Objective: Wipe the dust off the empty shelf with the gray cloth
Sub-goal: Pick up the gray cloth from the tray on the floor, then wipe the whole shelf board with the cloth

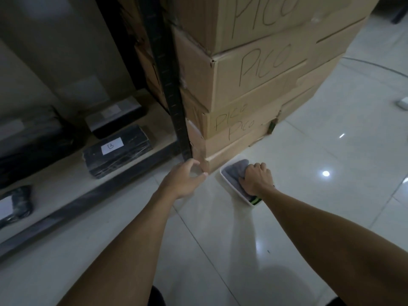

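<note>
The gray cloth (236, 173) lies bunched in a white tray (225, 181) on the floor, beside the bottom cardboard box. My right hand (256, 181) is down in the tray with its fingers curled round the cloth. My left hand (184, 180) hovers at the foot of the black shelf post (174, 102), fingers loosely curled and holding nothing. The lowest shelf board (66, 180) runs off to the left, pale, with black wrapped packages on it.
A tall stack of cardboard boxes (254, 69) marked "PICO" stands right of the post. Black packages (117, 151) and a dark bag (19, 204) sit on the shelf. Glossy white tile floor (309, 217) spreads right and toward me.
</note>
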Demonstrator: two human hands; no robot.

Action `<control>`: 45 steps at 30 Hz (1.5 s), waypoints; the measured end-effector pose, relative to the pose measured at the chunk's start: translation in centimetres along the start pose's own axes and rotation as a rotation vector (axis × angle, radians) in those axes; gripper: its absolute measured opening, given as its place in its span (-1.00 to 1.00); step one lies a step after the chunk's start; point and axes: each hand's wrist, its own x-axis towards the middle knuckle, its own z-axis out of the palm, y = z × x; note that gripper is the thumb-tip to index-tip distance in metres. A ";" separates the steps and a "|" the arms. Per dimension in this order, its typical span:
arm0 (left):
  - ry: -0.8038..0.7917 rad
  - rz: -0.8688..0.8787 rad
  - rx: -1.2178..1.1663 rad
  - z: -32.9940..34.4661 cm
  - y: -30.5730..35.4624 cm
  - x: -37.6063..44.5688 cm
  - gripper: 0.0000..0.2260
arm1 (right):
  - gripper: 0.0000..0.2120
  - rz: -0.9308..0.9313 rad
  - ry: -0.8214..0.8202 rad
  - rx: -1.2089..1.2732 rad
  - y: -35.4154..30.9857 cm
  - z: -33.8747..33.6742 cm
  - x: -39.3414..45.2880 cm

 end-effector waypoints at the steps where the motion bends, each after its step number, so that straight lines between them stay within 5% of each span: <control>1: -0.010 0.004 -0.003 0.0 0.1 -0.1 -0.59 | -0.61 -0.026 -0.005 0.002 0.4 -0.6 -0.1; 15: -0.021 0.026 0.046 -0.9 2.1 -1.7 -0.55 | -0.72 -0.214 -0.248 0.343 1.5 -8.9 -0.6; 20: 0.031 -0.031 -0.066 -3.8 3.1 -4.3 -0.64 | -0.60 -0.161 -0.286 0.529 0.0 -12.9 -3.4; 23: 0.031 -0.064 -0.173 -7.0 4.9 -8.1 -0.64 | -0.74 -0.150 -0.342 0.627 -1.7 -17.9 -6.9; 34: 0.134 -0.120 -0.665 -31.7 23.2 -26.4 -0.66 | -0.43 -0.294 -0.602 0.652 -10.9 -49.6 -22.5; 37: 0.073 -0.054 -0.859 -41.0 30.1 -33.0 -0.59 | -0.58 -0.420 -0.630 0.623 -13.9 -61.4 -27.3; 45: 0.325 0.219 -0.671 -56.8 40.1 -48.8 -0.61 | -0.64 -0.868 -0.629 0.339 -21.3 -84.8 -35.8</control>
